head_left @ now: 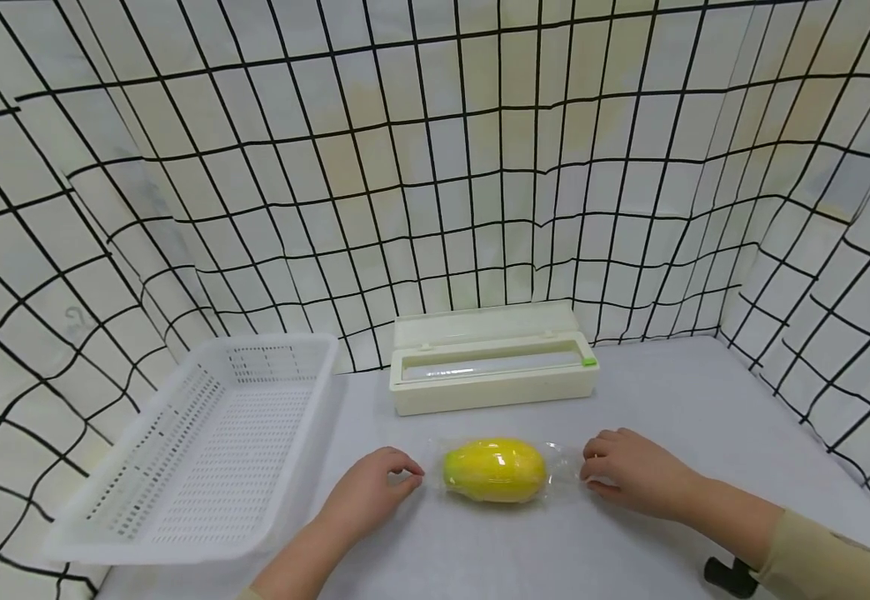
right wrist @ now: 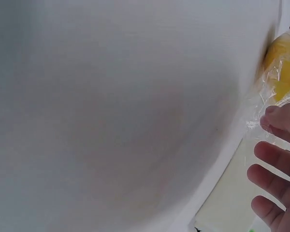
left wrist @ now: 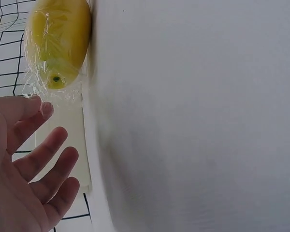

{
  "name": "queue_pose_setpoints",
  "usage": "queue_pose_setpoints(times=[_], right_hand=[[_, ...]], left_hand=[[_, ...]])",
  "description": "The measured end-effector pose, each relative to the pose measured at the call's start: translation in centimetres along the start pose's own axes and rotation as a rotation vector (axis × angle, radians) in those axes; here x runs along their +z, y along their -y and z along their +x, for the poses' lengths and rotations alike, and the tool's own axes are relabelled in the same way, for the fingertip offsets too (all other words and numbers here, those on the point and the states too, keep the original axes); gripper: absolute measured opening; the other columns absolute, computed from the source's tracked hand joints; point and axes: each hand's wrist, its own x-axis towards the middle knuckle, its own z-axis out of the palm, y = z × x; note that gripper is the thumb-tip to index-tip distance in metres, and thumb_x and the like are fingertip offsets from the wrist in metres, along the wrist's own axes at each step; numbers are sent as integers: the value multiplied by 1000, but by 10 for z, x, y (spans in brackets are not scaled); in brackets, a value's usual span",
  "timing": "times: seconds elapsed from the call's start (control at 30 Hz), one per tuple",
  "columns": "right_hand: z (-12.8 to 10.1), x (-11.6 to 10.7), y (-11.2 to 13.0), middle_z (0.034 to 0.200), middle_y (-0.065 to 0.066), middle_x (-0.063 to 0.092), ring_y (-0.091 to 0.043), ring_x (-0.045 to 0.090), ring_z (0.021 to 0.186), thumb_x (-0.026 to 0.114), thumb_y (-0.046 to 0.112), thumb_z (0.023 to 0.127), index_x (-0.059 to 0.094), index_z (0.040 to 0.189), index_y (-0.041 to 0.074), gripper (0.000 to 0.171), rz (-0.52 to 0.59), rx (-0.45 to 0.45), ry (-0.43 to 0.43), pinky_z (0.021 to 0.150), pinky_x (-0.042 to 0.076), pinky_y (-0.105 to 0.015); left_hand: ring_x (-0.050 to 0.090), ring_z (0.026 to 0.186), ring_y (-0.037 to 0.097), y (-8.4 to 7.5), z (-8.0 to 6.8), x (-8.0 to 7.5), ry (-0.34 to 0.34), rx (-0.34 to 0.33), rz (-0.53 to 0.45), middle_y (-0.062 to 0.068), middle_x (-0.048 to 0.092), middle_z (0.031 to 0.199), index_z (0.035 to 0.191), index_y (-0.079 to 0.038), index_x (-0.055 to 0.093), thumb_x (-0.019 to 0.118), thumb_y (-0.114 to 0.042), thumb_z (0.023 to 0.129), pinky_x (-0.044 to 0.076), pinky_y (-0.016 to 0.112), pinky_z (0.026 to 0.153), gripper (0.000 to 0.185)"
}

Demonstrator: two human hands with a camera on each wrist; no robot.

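A pale grey table [head_left: 675, 400] is enclosed at the back and on both sides by white sheeting [head_left: 435, 167] printed with a black grid. The table is lit evenly, and only faint shadows are cast.

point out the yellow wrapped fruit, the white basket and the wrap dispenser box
yellow fruit in clear plastic wrap [head_left: 494, 471], head view, middle of its top
white perforated plastic basket [head_left: 146, 533], head view, near rim
cream plastic-wrap dispenser box [head_left: 495, 393], head view, front wall

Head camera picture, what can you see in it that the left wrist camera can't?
Only the head view shows the white basket, the cling film dispenser and the right hand. Only the left wrist view shows the dark stem spot on the fruit's end and the left hand's spread fingers close up. Both show the yellow fruit in clear film, on the grey table.
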Motion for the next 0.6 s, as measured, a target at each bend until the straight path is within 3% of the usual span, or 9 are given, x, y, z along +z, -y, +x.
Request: queue_pose_setpoints(times=[0.13,0.33,0.6], right_hand=[[-8,0,-1,104,10,65,-13,60,97,76,26,86,74,107,25,21,-9,19,-16,84,52,-40],[-19,-2,-2,116,11,64,-14,60,106,73,30,90,65,130,27,41,27,50,-12,90,52,-43],[-23,-4,1,118,11,63,-13,60,106,74,30,89,61,134,28,47,37,57,-46,90,53,-43]], left_hand=[[61,102,17,3,-6,-1,22,-78,-106,-10,66,109,105,-27,74,69,-29,93,50,42,86,14],[61,99,15,5,-15,-5,23,-111,-273,-4,66,120,122,-20,70,66,-28,96,51,36,80,28],[64,102,19,4,-18,-3,16,-154,-461,4,67,119,134,-13,62,65,-23,96,51,34,80,40]])
